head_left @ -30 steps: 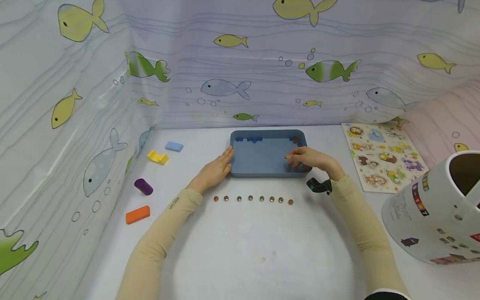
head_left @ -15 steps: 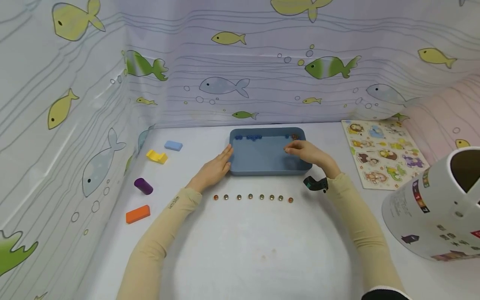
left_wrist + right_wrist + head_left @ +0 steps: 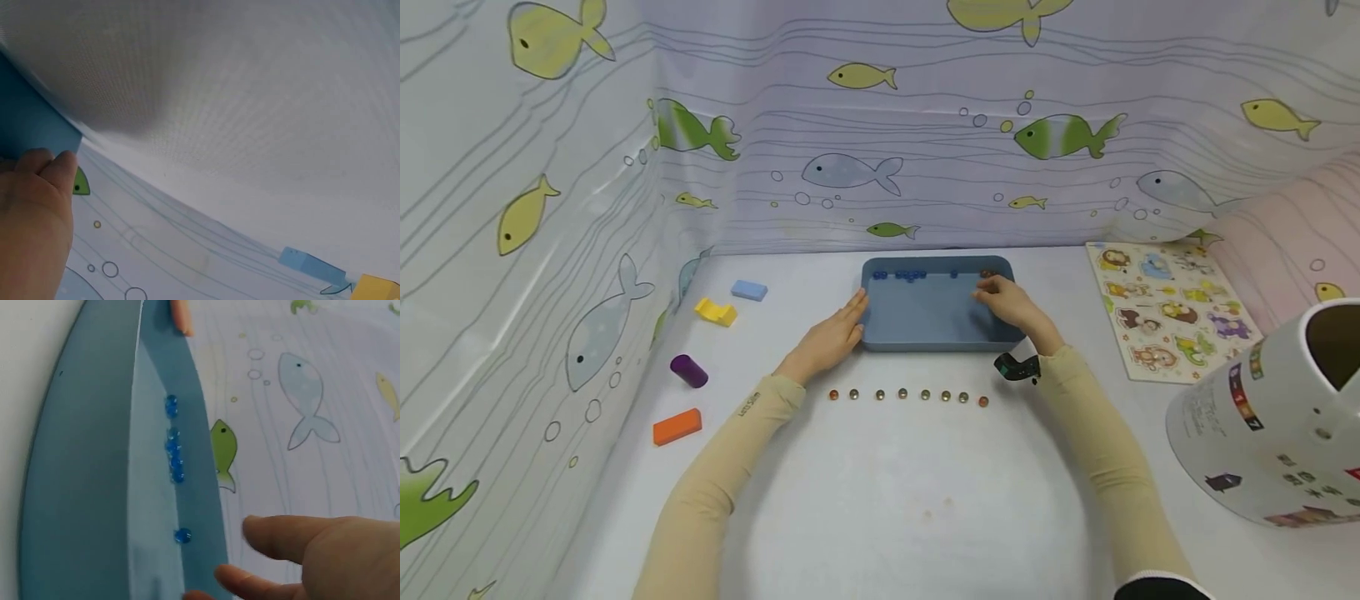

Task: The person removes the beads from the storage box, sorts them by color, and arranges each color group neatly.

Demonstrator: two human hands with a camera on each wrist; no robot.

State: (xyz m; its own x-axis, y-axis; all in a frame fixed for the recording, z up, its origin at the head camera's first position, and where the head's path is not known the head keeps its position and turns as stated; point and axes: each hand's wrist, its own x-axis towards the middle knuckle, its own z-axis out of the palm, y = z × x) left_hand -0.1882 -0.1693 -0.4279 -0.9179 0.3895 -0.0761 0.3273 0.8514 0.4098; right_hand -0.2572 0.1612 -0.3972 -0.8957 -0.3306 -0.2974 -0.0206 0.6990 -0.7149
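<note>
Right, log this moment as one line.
left hand: touching tray; right hand: at tray's right end, nothing visibly held; blue beads: inside tray, far wall; bead row: on table, nearer than tray

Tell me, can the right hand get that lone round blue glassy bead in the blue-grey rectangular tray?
Probably yes: the right hand looks free over the tray, near the lone bead, and I see nothing between them.

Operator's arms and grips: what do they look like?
Left sleeve and right sleeve: long, beige, the left with small dark lettering. A black curved device sits by the right wrist; a black, white-edged cuff shows higher up that arm. Left grip and right grip: ungloved.
</note>
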